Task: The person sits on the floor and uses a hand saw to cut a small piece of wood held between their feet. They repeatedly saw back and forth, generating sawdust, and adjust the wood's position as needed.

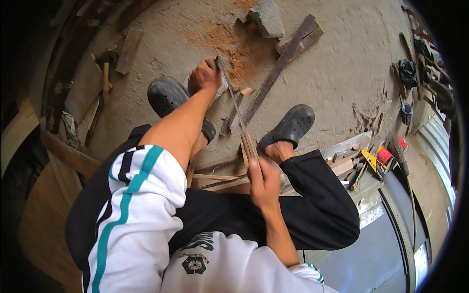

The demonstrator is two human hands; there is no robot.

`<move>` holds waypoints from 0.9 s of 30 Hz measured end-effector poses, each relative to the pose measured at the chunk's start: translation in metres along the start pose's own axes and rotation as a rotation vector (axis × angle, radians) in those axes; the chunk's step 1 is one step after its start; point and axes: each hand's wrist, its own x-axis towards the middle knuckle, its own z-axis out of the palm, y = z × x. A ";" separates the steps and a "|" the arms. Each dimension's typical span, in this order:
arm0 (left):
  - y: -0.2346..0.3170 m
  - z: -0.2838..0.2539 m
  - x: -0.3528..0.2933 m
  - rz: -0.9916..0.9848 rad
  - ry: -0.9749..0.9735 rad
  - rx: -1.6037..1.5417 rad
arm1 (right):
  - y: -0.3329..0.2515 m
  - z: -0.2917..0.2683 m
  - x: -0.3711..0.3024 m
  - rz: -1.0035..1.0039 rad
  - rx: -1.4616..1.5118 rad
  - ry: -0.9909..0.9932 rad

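Head view, left to right: the left hand (206, 77) has its grip curled around a dark flat piece (221, 62) at the far end of a long-bladed tool (237, 108), thin and grey with a pale brown wooden handle (249, 147), somewhat blurred. It lies above the floor (337, 63), between two black clogs (292, 126). The right hand (265, 183) grips the handle. Farther right are a red can (385, 155) and a bluish can (406, 117), contents unclear. The tool's long axis slants forward and leftward from the right hand.
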 end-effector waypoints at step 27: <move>0.025 -0.021 -0.005 -0.160 -0.126 0.094 | 0.039 0.033 0.088 -0.106 0.017 0.018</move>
